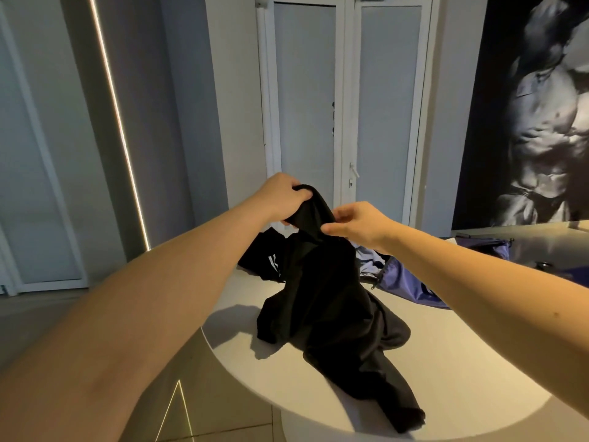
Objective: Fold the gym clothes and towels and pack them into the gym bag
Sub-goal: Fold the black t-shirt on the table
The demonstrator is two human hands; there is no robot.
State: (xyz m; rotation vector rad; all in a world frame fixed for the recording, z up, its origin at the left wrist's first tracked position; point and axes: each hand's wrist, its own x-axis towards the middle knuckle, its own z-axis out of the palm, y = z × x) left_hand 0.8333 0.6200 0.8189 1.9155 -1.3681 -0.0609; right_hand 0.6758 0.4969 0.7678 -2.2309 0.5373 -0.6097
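Head view: a black garment (325,307) was held up over the tabletop (462,362), with its lower part spread near the left edge. Its top was gripped by the curled fingers (301,194) of the left hand (282,194) and pinched by the right hand (361,223). A purple gym bag (401,282) was seen by the far edge.

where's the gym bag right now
Head view, right of centre: the gym bag lies on the table behind the black garment, partly hidden by the right arm.

Black garment (331,301) — purple bag (401,282)
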